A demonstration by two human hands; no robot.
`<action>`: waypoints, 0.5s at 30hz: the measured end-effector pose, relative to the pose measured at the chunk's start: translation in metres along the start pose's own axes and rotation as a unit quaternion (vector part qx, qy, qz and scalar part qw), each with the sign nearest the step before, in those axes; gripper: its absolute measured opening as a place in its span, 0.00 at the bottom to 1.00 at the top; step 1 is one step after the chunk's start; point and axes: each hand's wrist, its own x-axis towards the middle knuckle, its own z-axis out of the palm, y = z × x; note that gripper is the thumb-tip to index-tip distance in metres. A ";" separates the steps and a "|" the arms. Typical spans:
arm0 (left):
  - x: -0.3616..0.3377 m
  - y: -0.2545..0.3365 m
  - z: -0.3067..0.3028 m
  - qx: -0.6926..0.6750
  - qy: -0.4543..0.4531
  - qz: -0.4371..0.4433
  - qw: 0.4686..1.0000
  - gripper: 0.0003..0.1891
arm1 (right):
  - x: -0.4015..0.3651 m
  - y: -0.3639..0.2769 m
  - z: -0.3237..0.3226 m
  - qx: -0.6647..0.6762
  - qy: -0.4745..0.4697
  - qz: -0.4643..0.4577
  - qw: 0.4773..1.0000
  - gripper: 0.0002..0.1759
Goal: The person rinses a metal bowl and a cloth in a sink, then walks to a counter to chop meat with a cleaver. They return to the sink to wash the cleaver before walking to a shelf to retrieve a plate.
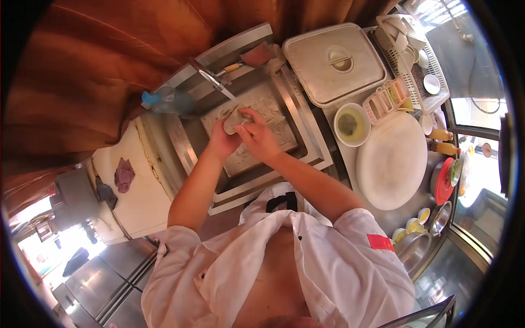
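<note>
Both hands are over the steel sink, just below the tap. My left hand is wrapped around a small, pale, rounded item whose kind I cannot tell. My right hand closes on the same item from the other side, fingers curled over its far edge and thumb near the left hand. Beneath them, a shallow metal tray holding cloudy liquid and pale bits sits in the basin.
A clear plastic bottle and a wooden-handled scraper are at the sink's back edge. To the right are a lidded steel pan, a white tub, a round white board and a dish rack. A purple cloth lies left.
</note>
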 end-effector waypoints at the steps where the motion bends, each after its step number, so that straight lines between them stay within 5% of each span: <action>1: -0.003 -0.003 -0.002 -0.006 -0.019 0.035 0.999 0.18 | 0.000 0.000 0.004 -0.038 0.041 -0.041 0.998 0.14; 2: -0.008 -0.005 -0.005 -0.005 -0.019 0.036 0.999 0.18 | 0.003 0.001 0.006 -0.037 0.042 -0.042 0.998 0.14; 4: -0.024 -0.001 0.005 0.023 0.097 -0.046 0.994 0.19 | 0.014 0.005 0.007 -0.062 0.205 0.052 0.975 0.14; 8: -0.021 0.000 -0.022 -0.058 -0.036 -0.065 0.996 0.19 | 0.031 0.024 0.000 -0.051 0.136 0.071 0.987 0.16; 10: -0.021 0.001 0.002 -0.067 0.095 -0.097 0.988 0.18 | 0.040 0.031 0.000 -0.035 0.118 0.145 0.982 0.18; 15: -0.008 0.011 0.005 0.045 0.092 -0.068 0.992 0.18 | 0.051 0.002 -0.001 0.035 0.107 0.227 0.967 0.19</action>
